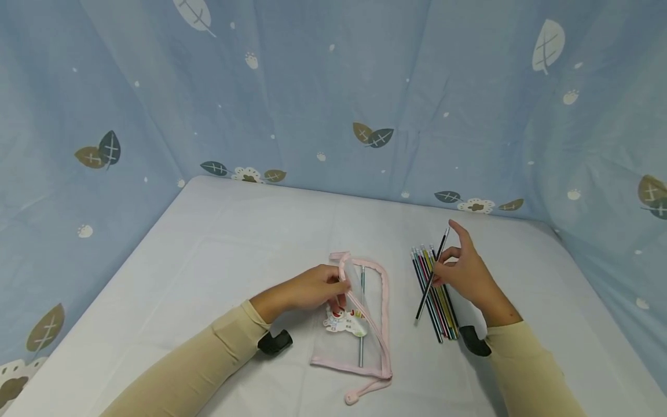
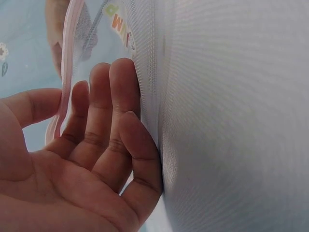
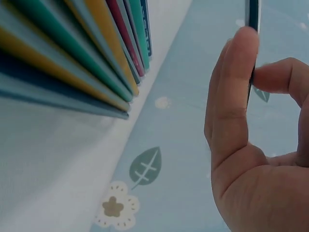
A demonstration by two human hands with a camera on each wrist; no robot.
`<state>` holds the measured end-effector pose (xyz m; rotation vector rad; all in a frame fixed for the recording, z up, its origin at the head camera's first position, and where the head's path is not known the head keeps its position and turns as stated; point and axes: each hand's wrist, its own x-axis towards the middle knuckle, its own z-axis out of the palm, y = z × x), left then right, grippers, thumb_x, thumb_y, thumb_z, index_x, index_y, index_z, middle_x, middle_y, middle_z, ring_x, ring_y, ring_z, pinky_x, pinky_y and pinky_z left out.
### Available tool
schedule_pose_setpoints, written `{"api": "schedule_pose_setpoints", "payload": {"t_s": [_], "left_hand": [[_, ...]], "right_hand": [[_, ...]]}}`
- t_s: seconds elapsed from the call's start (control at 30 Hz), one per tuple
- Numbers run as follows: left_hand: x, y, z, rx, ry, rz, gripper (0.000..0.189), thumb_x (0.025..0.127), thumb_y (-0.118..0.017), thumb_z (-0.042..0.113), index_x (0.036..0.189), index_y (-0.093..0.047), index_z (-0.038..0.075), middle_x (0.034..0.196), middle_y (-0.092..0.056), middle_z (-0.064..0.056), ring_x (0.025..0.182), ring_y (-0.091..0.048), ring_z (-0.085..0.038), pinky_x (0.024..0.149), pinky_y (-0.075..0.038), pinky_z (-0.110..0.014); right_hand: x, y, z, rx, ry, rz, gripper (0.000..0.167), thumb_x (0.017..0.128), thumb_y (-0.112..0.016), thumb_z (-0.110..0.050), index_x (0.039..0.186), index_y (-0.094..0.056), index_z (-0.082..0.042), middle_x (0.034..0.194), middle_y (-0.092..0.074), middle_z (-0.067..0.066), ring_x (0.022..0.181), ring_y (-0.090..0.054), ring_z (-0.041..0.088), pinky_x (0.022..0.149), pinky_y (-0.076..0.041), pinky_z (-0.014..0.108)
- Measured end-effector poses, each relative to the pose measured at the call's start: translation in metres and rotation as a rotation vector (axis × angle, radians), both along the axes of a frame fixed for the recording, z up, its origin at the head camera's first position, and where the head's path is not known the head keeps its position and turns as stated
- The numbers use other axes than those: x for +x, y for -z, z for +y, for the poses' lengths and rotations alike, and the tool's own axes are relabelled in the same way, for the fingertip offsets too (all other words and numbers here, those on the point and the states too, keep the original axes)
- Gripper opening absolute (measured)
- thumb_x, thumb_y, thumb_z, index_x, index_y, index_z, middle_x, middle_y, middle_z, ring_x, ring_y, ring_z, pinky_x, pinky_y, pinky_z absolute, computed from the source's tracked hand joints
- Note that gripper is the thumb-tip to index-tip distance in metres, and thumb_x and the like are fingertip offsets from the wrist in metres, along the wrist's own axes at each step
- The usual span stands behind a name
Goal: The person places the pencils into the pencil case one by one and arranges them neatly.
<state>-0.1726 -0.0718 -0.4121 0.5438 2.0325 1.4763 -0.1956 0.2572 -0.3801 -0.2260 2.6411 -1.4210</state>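
Observation:
A see-through mesh pencil pouch [image 1: 385, 295] with pink zipped edging lies on the white table. My left hand [image 1: 320, 286] pinches its raised pink edge, thumb on one side, and the mesh front is lifted. Inside the pouch one pencil [image 1: 362, 350] lies lengthwise beside a printed label [image 1: 344, 323]. Between thumb and fingers, my right hand [image 1: 466, 275] holds a dark striped pencil [image 1: 424, 298] aslant above a pile of pencils [image 1: 442, 315], its index finger extended. In the right wrist view that held pencil [image 3: 253, 14] shows only in part.
A pink pull tab [image 1: 352, 398] trails from the pouch's near corner. The white table [image 1: 250, 243] ends at a blue leaf-patterned curtain [image 1: 312, 104] behind and at both sides. Black straps [image 1: 275, 343] sit at both wrists.

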Motion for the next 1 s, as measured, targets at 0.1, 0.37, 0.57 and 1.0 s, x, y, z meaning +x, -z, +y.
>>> {"api": "schedule_pose_setpoints", "payload": {"t_s": [0.1, 0.37, 0.57, 1.0], "left_hand": [[0.001, 0.000, 0.000, 0.000, -0.002, -0.004, 0.020, 0.105, -0.050, 0.018, 0.102, -0.061, 0.001, 0.089, -0.069, -0.017, 0.070, -0.069, -0.018, 0.071, -0.059, -0.032], [0.001, -0.001, 0.000, 0.009, -0.005, -0.015, 0.020, 0.105, -0.050, 0.017, 0.102, -0.061, 0.000, 0.090, -0.068, -0.019, 0.071, -0.070, -0.019, 0.074, -0.059, -0.033], [0.002, -0.002, -0.002, 0.006, 0.001, -0.009, 0.022, 0.105, -0.050, 0.018, 0.103, -0.061, -0.001, 0.092, -0.068, -0.019, 0.073, -0.070, -0.019, 0.075, -0.058, -0.031], [0.000, -0.001, -0.001, 0.013, -0.004, -0.015, 0.022, 0.105, -0.051, 0.018, 0.102, -0.062, 0.000, 0.090, -0.068, -0.014, 0.073, -0.070, -0.018, 0.074, -0.058, -0.030]], "right_hand": [[0.002, -0.002, -0.004, -0.024, -0.004, -0.020, 0.100, 0.091, -0.058, 0.002, 0.160, 0.007, -0.026, 0.097, -0.050, 0.018, 0.067, -0.072, 0.028, 0.069, -0.062, 0.041], [0.004, 0.001, -0.011, -0.106, -0.005, -0.018, 0.098, 0.092, -0.059, 0.003, 0.160, 0.004, -0.026, 0.098, -0.051, 0.019, 0.068, -0.073, 0.028, 0.065, -0.062, 0.040], [0.007, 0.000, -0.018, -0.168, -0.009, -0.001, 0.098, 0.093, -0.060, 0.003, 0.160, 0.004, -0.029, 0.098, -0.051, 0.018, 0.070, -0.073, 0.028, 0.067, -0.062, 0.044], [0.009, 0.003, -0.030, -0.165, -0.018, 0.001, 0.097, 0.093, -0.062, 0.002, 0.160, 0.002, -0.027, 0.105, -0.052, 0.020, 0.068, -0.073, 0.027, 0.070, -0.061, 0.036]]}}
